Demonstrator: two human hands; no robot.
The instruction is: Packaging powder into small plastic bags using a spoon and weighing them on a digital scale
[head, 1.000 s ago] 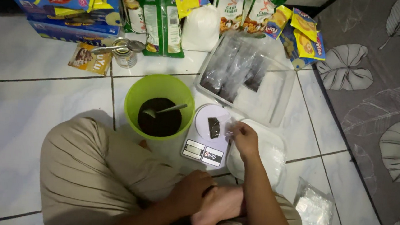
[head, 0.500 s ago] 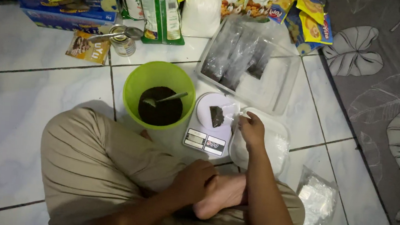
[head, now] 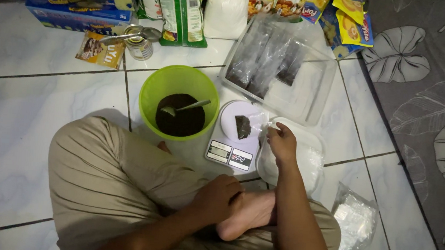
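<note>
One small dark packet (head: 242, 126) lies on the scale (head: 236, 136), just left of the right hand (head: 282, 144), whose fingers pinch its clear plastic edge. Left hand (head: 219, 198) rests curled on the foot, farther away.

The head camera is looking steeply down from close above at the tiled floor (head: 33, 110) and the person's crossed legs.

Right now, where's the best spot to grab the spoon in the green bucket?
Probably the spoon by its handle end, coming from above on the right. Its bowl sits in the dark powder, while the handle slants up toward the green bucket rim, clear of it.
</note>
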